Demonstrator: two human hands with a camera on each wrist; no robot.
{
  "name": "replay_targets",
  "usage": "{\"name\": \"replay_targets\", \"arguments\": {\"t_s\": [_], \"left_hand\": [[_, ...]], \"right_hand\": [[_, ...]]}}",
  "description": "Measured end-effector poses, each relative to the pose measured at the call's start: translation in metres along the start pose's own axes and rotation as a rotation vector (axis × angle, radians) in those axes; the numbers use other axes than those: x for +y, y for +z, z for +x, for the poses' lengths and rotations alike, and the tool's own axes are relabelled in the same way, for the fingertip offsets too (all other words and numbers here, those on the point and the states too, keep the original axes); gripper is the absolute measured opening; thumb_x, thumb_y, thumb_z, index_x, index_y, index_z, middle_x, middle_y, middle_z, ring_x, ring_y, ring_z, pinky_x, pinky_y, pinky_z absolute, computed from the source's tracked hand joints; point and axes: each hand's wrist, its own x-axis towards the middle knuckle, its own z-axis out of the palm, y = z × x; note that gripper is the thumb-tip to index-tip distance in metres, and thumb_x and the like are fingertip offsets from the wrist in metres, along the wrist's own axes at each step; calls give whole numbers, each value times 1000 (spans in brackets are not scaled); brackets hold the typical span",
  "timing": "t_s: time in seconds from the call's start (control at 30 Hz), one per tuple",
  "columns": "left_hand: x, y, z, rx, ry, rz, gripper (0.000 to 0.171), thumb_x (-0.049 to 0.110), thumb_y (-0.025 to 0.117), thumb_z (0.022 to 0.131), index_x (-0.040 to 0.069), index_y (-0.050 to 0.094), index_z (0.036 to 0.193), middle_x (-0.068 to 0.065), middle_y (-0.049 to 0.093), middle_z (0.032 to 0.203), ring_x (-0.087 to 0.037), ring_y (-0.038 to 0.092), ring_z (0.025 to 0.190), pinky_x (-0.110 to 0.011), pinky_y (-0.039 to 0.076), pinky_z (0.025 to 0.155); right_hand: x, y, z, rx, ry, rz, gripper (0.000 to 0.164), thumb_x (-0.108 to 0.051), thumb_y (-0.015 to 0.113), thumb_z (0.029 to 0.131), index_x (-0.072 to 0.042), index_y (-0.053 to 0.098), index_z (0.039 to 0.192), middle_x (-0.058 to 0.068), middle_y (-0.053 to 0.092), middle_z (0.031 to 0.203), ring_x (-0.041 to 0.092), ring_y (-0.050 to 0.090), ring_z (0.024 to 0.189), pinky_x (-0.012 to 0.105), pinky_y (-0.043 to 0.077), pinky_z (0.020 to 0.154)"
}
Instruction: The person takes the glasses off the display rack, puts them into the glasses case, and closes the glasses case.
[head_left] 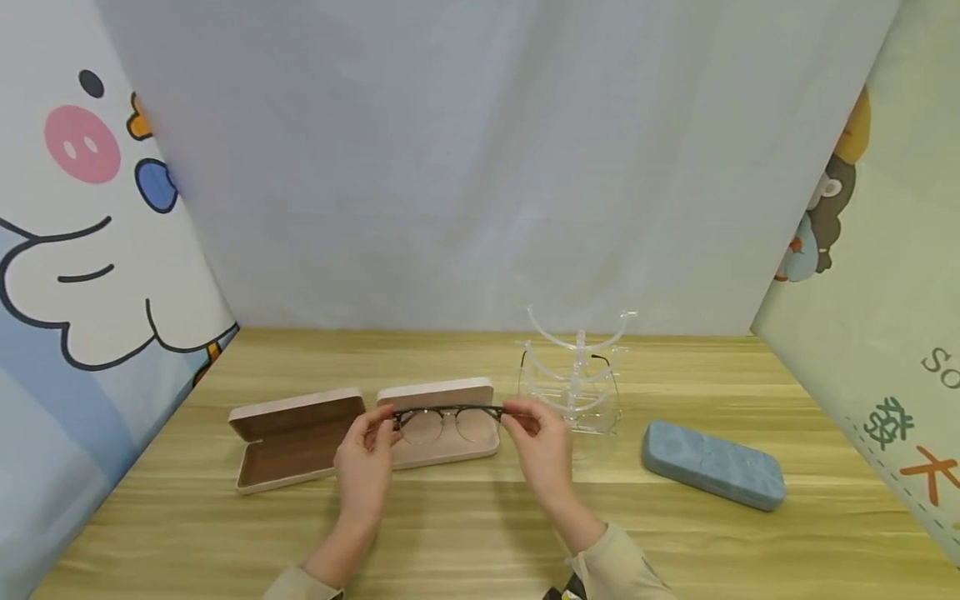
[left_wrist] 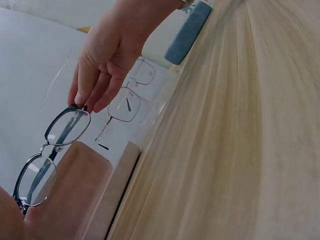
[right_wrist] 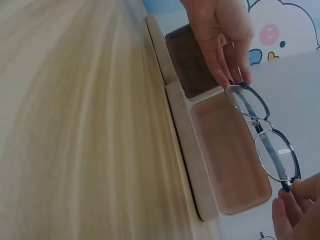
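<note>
Dark-rimmed eyeglasses with thin metal lower rims hang above an open pink-lined glasses case. My left hand pinches one end of the frame, and my right hand pinches the other. In the left wrist view, the right hand grips the far hinge corner of the glasses, whose temples lie folded behind the lenses. The right wrist view shows the left hand holding the opposite corner, with the pink-lined case beyond.
Left of the pink-lined case lies an open brown-lined case. A clear tiered display stand bearing thin-framed glasses is behind my right hand. A closed blue case lies at the right.
</note>
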Motion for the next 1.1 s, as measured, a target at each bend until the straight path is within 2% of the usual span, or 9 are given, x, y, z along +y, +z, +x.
{"name": "replay_targets", "arguments": {"t_s": [0.1, 0.4, 0.5, 0.57, 0.63, 0.7, 0.8, 0.97, 1.1], "left_hand": [[-4, -3, 0, -24, -16, -7, 25, 1, 44, 94, -4, 56, 115, -21, 58, 115, -35, 62, 95, -25, 52, 79], [-11, -8, 2, -73, -85, 69, 30, 0, 38, 95, -7, 53, 120, -25, 56, 118, -34, 60, 101, -29, 50, 84], [-12, -10, 2, -87, -102, 98, 30, 0, 38, 95, -8, 53, 120, -26, 57, 116, -34, 61, 100, -20, 52, 67], [-13, -11, 2, -104, -107, 136, 31, 1, 39, 95, -7, 53, 121, -25, 58, 115, -34, 61, 99, -17, 45, 52], [-14, -13, 1, -137, -108, 174, 32, 3, 39, 95, -6, 52, 123, -25, 57, 117, -34, 58, 104, -20, 47, 58], [-15, -14, 0, -171, -107, 206, 33, 4, 39, 95, -6, 50, 124, -24, 55, 121, -35, 53, 111, -29, 51, 74], [-15, -15, -1, -217, -102, 242, 35, 4, 38, 94, -8, 47, 126, -25, 49, 126, -38, 44, 119, -47, 37, 99], [-15, -15, -2, -295, -100, 295, 40, 4, 38, 94, -11, 39, 130, -29, 41, 130, -42, 38, 121, -51, 34, 100], [-14, -14, -2, -375, -109, 343, 45, 8, 38, 94, -11, 31, 135, -29, 32, 138, -44, 30, 127, -55, 28, 103]], "right_hand": [[3, 3, -1, -29, 3, -27, 18, 3, 63, 81, 1, 66, 99, 15, 67, 97, 23, 65, 87, 20, 52, 75], [11, 7, 1, -190, 2, -183, 27, 5, 59, 82, 3, 62, 109, 18, 64, 108, 27, 62, 98, 26, 51, 82], [11, 8, 2, -250, 17, -208, 30, 5, 57, 83, 4, 60, 113, 20, 61, 113, 30, 60, 103, 31, 50, 86], [11, 8, 2, -289, 31, -217, 33, 4, 56, 83, 6, 57, 116, 21, 58, 118, 33, 57, 108, 35, 48, 89], [10, 9, 2, -324, 51, -233, 35, 1, 55, 84, 6, 54, 119, 22, 55, 122, 35, 54, 112, 40, 46, 92], [9, 11, 2, -349, 68, -264, 37, -2, 56, 85, 5, 53, 121, 20, 54, 124, 35, 52, 114, 43, 44, 94], [9, 14, 2, -376, 49, -332, 38, -5, 57, 85, 5, 53, 122, 21, 55, 123, 34, 54, 110, 44, 46, 91], [9, 17, 2, -390, -16, -399, 38, 1, 55, 83, 8, 53, 120, 23, 56, 120, 34, 55, 108, 43, 48, 88], [9, 20, 1, -404, -117, -492, 39, 8, 53, 79, 11, 54, 118, 24, 56, 119, 36, 52, 112, 44, 44, 93]]}}
